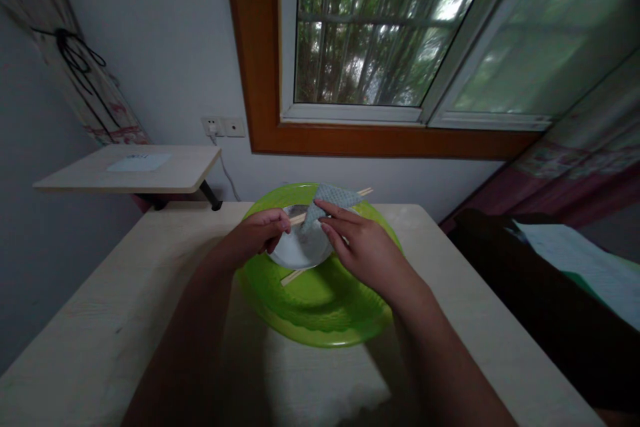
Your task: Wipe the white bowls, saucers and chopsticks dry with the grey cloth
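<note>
My left hand (267,228) is closed around one end of a pair of light wooden chopsticks (299,219), which slant up to the right. A grey-green cloth (336,196) is draped over their middle, and the far tips stick out beyond it. My right hand (353,233) pinches the cloth around the chopsticks. Beneath my hands, a white bowl (297,250) sits inside a large green plastic basin (320,333). More chopsticks (291,277) lie in the basin, partly under the bowl.
The basin rests on a pale wooden table (175,267). At the left stands a small raised shelf (190,170) bearing a paper label (139,162). A wall socket (223,127) with a plugged cable is behind. Papers (580,267) lie on a dark surface at the right, below the window.
</note>
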`<state>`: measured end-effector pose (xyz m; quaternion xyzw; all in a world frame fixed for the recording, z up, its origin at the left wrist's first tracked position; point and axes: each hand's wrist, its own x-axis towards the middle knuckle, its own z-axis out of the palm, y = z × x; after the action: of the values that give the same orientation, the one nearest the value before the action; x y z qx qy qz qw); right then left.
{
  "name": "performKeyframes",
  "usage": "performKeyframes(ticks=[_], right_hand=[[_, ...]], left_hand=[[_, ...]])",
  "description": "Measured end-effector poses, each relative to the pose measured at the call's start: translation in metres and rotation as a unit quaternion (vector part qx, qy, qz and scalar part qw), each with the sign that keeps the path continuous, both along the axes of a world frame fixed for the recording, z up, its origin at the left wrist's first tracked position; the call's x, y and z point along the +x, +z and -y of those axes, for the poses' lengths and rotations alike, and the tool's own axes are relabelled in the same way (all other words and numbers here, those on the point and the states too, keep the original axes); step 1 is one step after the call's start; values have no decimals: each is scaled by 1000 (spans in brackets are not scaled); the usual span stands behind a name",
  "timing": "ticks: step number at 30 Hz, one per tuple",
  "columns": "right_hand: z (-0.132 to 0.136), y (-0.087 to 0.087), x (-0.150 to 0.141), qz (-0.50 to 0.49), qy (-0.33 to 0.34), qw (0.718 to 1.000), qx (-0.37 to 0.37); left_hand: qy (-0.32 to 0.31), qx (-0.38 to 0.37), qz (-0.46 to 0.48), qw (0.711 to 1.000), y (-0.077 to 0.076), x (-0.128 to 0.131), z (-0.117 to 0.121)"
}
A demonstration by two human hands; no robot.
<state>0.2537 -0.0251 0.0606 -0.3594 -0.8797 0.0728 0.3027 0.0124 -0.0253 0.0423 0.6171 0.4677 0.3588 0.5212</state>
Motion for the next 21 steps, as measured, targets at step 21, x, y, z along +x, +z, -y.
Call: performKeyframes(ticks=[21], right_hand=[[9,3,-9,-3,6,1000,-16]], left_hand=[[-15,7,-2,1000,1,2,2]])
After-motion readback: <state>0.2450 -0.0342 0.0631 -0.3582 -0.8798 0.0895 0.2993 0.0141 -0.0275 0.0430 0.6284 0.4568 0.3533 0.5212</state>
